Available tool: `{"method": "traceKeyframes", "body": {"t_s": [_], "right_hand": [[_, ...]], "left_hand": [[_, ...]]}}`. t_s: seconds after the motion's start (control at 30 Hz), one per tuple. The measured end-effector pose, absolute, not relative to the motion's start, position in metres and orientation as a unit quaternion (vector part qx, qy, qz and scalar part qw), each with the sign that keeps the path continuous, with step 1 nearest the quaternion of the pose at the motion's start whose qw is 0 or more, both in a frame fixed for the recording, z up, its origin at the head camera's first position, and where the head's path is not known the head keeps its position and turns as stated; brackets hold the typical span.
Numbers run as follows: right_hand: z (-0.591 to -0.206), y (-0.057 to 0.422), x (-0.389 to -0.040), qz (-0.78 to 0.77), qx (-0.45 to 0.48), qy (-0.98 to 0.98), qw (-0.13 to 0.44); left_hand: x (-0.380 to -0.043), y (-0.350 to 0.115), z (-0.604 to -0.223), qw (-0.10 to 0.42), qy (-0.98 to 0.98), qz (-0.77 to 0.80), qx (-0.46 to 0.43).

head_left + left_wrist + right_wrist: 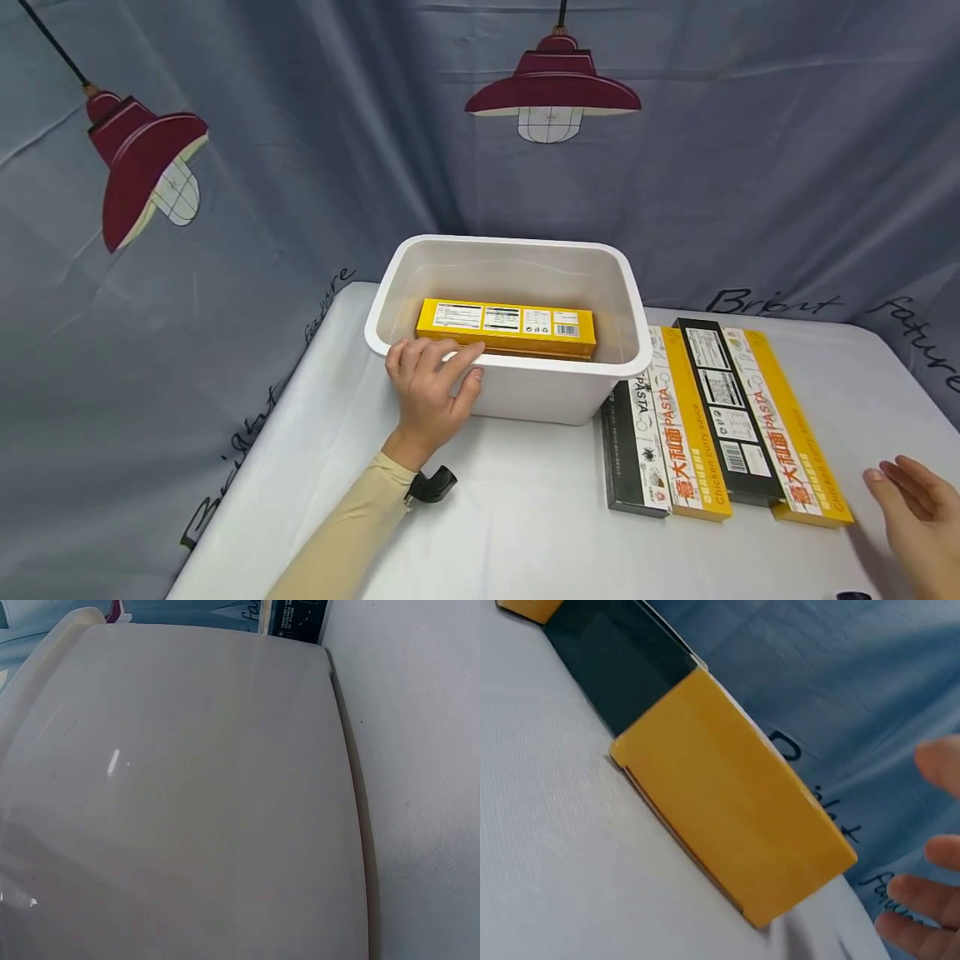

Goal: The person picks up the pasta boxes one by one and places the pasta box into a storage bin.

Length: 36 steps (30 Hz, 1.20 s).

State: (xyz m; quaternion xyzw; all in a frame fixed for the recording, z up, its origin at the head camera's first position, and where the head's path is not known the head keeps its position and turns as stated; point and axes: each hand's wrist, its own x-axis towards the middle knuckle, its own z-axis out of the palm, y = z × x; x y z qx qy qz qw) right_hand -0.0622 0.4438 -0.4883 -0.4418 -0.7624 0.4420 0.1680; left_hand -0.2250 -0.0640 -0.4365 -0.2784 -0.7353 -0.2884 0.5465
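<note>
My left hand grips the near rim of a white plastic bin, fingers over the edge and thumb on the outside. Inside the bin lies a yellow pasta box, label side up. The bin's outer wall fills most of the left wrist view, where the hand is hidden. At the right edge of the table, my right hand hovers empty, fingers loosely bent and apart from the thumb. Closest to it is the rightmost yellow pasta box, whose end faces the right wrist camera.
Left of that box lie a black box, another yellow box and a black-and-white box, side by side right of the bin. A white cloth covers the table. Behind hangs a grey-blue curtain with printed lamps.
</note>
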Motion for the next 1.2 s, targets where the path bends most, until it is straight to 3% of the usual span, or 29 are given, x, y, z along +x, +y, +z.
{"method": "traceKeyframes", "body": {"t_s": [0.2,0.43,0.53,0.9,1.2], "right_hand": [[-0.493,0.44,-0.061,0.42,-0.444,-0.776,0.156],[-0.502,0.436,-0.062,0.295,-0.33,-0.897,0.01],[-0.504,0.433,-0.063,0.257,-0.275,-0.926,-0.021],[-0.497,0.436,-0.064,0.248,-0.231,-0.94,-0.035],[-0.5,0.449,-0.062,0.262,-0.353,-0.897,-0.05]], "left_hand": [[-0.225,-0.065,-0.438,0.546,-0.736,-0.287,-0.279],[-0.225,-0.064,-0.438,0.542,-0.739,-0.286,-0.28],[-0.225,-0.064,-0.438,0.542,-0.738,-0.286,-0.281],[-0.226,-0.066,-0.438,0.544,-0.739,-0.286,-0.276],[-0.225,-0.065,-0.438,0.54,-0.74,-0.289,-0.279]]}}
